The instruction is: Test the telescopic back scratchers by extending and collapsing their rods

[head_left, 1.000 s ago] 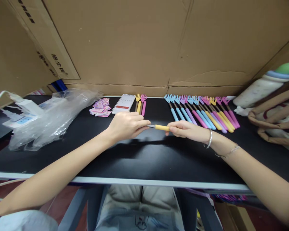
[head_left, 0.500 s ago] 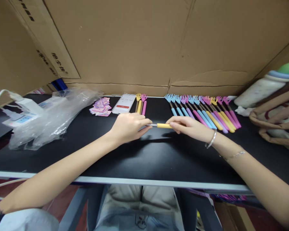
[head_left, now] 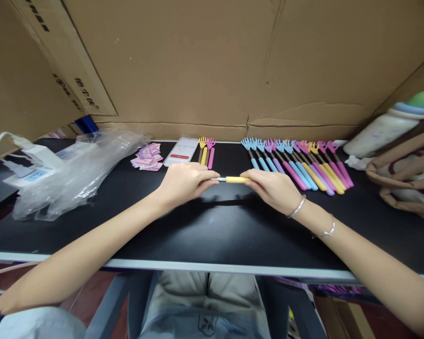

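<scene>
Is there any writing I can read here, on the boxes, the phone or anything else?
Nothing can be quoted with certainty.
Cardboard: slanted black print, partly Chinese characters, too blurred to read.
Cardboard top left: bold black letters, cut off and unreadable.
Phone: a row of digits like a timer above a red bar, too small to read.
Pink cards: print too small.
The tool between the left hand and right hand shows no text.

Left hand [head_left: 185, 181] and right hand [head_left: 272, 186] grip opposite ends of a yellow-handled scratcher [head_left: 231, 179], held level over the black table [head_left: 212, 230]. Row of coloured scratchers [head_left: 297, 162] at 1 o'clock; phone [head_left: 181, 151] at 11 o'clock.
</scene>
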Demonstrator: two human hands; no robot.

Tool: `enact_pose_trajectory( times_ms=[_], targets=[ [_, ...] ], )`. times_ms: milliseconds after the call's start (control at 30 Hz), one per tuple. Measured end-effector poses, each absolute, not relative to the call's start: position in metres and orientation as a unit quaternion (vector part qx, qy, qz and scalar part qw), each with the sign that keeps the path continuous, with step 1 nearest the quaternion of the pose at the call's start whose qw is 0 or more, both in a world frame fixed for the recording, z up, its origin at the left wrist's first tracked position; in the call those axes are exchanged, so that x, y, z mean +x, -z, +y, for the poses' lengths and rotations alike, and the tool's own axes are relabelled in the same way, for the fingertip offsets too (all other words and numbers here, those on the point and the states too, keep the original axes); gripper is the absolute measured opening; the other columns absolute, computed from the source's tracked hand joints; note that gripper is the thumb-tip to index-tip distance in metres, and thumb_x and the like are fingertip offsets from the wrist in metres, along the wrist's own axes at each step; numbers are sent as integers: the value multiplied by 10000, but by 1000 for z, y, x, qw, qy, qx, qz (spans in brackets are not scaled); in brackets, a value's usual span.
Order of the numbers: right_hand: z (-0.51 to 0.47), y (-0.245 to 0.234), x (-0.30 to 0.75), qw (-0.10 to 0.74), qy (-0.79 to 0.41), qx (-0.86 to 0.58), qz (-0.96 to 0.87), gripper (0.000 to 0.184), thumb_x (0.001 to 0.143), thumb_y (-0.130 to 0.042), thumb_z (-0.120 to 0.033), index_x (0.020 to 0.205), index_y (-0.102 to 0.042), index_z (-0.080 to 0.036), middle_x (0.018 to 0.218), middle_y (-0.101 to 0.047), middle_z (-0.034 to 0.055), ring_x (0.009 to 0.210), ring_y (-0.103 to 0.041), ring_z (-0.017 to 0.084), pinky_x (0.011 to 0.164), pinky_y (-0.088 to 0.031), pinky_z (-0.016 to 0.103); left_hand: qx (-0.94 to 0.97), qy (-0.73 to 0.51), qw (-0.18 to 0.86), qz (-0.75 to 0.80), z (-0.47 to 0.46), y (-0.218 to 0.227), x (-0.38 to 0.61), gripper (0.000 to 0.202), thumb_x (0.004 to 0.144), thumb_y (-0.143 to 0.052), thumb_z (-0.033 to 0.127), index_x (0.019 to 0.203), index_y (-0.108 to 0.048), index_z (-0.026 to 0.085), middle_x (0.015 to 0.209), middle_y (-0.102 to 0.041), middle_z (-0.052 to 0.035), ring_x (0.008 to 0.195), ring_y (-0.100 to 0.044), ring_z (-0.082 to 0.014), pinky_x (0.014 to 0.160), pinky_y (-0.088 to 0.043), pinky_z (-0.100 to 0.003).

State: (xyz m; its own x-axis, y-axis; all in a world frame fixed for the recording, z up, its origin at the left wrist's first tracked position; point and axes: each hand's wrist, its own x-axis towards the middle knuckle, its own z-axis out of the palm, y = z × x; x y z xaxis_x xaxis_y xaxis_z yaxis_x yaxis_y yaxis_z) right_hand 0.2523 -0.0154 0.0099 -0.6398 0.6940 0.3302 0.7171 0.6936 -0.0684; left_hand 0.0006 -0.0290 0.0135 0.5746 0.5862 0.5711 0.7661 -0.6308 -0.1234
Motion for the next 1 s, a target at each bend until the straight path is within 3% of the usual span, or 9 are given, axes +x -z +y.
enact_pose_trajectory(
  times_ms=[333, 700, 1000],
  targets=[
    [-16, -22, 257, 132, -44, -402, -905, 383, 939, -285, -444, 998, -588, -218, 734, -637, 35, 582, -531, 152, 557, -298, 260, -863, 280, 252, -336, -31, -12, 1, 295, 922, -448, 396, 899, -699, 243, 616, -626, 5, 608, -563, -95, 450, -198, -270],
    [-8, -23, 262, 91, -337, -319, -881, 448, 917, -329, -484, 936, -604, -131, 618, -424, -22, 567, -391, 105, 576, -325, 240, -862, 269, 339, -265, -36, -14, 3, 236, 932, -457, 315, 865, -668, 235, 556, -536, 19, 575, -484, -97, 508, -242, -264],
    [-6, -19, 258, 124, -220, -365, -896, 388, 915, -338, -441, 908, -613, -166, 585, -465, -23, 519, -393, 104, 568, -303, 241, -871, 244, 260, -337, -31, -13, 4, 266, 918, -461, 385, 904, -690, 250, 627, -606, -2, 632, -546, -120, 484, -222, -281]
  ],
)
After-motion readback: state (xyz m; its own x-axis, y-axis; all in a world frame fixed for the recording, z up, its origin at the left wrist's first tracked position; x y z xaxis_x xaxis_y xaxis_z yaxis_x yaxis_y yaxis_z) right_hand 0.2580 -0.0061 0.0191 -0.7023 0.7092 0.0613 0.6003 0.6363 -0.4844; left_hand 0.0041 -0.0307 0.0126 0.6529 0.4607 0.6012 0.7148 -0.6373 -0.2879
